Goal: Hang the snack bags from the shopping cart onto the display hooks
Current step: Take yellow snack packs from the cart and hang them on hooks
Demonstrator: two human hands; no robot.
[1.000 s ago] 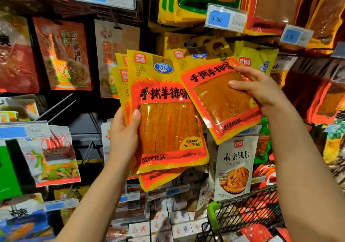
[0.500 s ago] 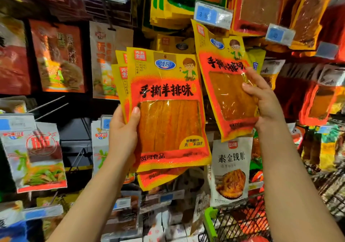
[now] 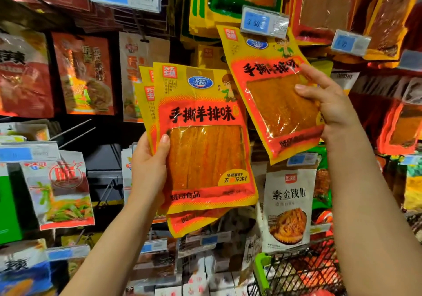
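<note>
The left hand (image 3: 148,172) grips a fanned stack of bags (image 3: 205,140), yellow and orange, thumb curled over the front bag's left edge and the other fingers hidden behind; the stack stands upright in front of the display. The right hand (image 3: 328,104) pinches a single bag (image 3: 271,90) of the same kind by its right edge, thumb on the clear window, index finger stretched up along the bag's face, the rest behind. This bag is tilted, its top leaning left, its upper edge just beside a price tag (image 3: 263,22) reading 3 50 and in front of yellow bags hanging there. Whether its top sits on a hook cannot be told. Two bare hooks (image 3: 75,131) jut out at left. A white bag (image 3: 287,206) hangs below the single bag. The cart (image 3: 296,275), green-rimmed with black wire mesh, sits at lower right with red packets inside
</note>
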